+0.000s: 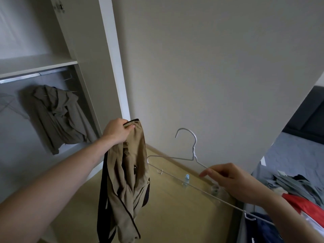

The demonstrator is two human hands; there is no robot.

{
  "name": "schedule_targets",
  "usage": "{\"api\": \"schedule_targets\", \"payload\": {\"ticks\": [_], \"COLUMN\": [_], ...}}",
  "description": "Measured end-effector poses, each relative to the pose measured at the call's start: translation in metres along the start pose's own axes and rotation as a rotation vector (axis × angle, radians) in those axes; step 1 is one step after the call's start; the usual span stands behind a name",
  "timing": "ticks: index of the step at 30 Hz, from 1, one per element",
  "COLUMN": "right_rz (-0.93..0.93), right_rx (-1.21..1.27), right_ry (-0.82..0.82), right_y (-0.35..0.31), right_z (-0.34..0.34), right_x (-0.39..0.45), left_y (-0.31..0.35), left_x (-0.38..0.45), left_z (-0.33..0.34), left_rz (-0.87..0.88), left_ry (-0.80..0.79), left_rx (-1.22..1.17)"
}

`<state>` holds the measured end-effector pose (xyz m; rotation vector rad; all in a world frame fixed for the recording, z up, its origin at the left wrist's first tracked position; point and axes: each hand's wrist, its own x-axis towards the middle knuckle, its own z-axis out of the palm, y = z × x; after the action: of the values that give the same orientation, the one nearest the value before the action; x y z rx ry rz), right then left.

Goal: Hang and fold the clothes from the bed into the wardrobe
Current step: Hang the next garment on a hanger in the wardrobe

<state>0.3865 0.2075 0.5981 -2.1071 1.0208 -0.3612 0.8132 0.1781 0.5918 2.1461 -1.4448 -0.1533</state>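
Note:
My left hand (116, 131) grips the top edge of a tan garment with dark trim (126, 186), which hangs down in front of the wardrobe. My right hand (231, 181) holds a white wire hanger (189, 156) by its right shoulder, hook pointing up, to the right of the garment and apart from it. The open wardrobe (57, 67) stands at the left; an olive-grey garment (57, 116) hangs under its rail (33, 76). A pile of clothes (298, 199) in grey, red, white and navy lies on the bed at the lower right.
The wardrobe's open door (210, 76) fills the middle of the view, with the wooden floor (175, 207) below it. The bed with a grey sheet (289, 155) and dark headboard (308, 116) lies to the right. A white shelf (35, 64) sits above the rail.

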Motion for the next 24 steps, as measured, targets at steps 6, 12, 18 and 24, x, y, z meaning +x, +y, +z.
{"api": "schedule_targets", "payload": {"ticks": [6, 12, 18, 24], "right_rz": [-0.020, -0.012, 0.045, 0.138], "right_rx": [-0.001, -0.050, 0.019, 0.177], "right_ry": [0.026, 0.120, 0.250, 0.450], "right_y": [0.003, 0.013, 0.011, 0.012], "right_z": [0.010, 0.031, 0.060, 0.083], "right_x": [0.014, 0.031, 0.041, 0.041], "left_y": [0.007, 0.035, 0.072, 0.110], "left_x": [-0.005, -0.015, -0.034, -0.069], "left_z": [0.006, -0.007, -0.027, -0.044], "left_rz": [0.105, 0.233, 0.358, 0.532], "left_ry": [-0.008, 0.034, 0.072, 0.108], "left_rx": [-0.053, -0.112, -0.275, -0.452]}}
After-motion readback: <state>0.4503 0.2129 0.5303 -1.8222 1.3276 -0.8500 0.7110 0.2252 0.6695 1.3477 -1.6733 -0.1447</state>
